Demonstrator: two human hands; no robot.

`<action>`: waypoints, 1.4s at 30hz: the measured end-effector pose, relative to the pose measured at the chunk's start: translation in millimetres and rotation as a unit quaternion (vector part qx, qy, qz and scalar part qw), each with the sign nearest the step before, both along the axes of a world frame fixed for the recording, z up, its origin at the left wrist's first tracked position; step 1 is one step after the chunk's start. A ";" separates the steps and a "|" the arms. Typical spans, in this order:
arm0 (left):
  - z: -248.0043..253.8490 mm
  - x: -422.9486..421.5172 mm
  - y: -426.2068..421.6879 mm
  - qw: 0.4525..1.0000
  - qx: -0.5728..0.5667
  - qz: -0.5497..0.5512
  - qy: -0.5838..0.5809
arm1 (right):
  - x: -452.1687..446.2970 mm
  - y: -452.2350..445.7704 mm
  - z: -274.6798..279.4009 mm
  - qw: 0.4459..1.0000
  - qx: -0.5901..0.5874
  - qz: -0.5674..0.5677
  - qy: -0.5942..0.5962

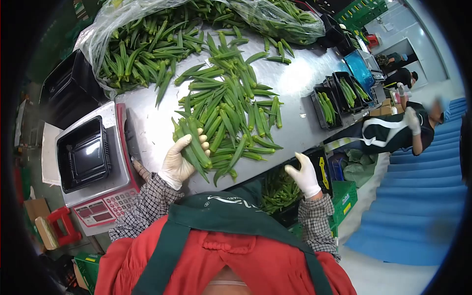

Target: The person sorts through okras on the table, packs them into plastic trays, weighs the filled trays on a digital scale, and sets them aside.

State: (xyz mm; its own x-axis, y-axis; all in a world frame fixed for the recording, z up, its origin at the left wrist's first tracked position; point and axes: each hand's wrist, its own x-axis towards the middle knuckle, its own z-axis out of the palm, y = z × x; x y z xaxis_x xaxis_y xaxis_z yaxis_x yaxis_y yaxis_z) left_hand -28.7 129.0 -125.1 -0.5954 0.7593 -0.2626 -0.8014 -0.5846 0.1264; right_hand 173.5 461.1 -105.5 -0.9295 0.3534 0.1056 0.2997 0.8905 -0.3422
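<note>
My left hand (178, 161), in a white glove, is closed around several green okra pods (193, 146) at the near edge of the pile. Loose okra (223, 101) lies spread over the metal table (300, 105) in front of it. My right hand (305, 177), also gloved, is held beyond the table's near edge with thumb and fingers apart and nothing in it. Below that hand, more okra (279, 192) fills a dark crate.
To the left, a black plastic tray (84, 155) rests on a weighing scale (114, 194). A clear plastic bag (105, 37) of okra lies open at the back. Black trays with okra (325, 109) stand at the right edge. A co-worker (400, 129) is beyond them.
</note>
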 end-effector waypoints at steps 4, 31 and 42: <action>6.7 10.7 9.6 1.000 -0.012 -0.023 -0.005 | -78.2 -14.9 -31.2 0.995 -0.053 -0.047 0.068; 18.6 18.3 15.2 0.998 0.027 -0.048 -0.012 | -96.7 -116.1 43.3 0.804 -0.594 0.014 0.013; 11.1 9.9 3.1 1.000 -0.010 -0.006 0.015 | -132.8 -59.9 -4.9 0.924 -0.336 -0.061 0.175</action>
State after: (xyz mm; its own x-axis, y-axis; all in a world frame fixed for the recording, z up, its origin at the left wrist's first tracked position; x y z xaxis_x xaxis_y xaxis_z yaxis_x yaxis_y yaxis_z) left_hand -18.8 132.1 -114.0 -0.5937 0.7618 -0.2593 -0.8043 -0.5716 0.1622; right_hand 40.7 401.2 -110.4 -0.8284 0.5490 0.1108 0.1510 0.4094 -0.8998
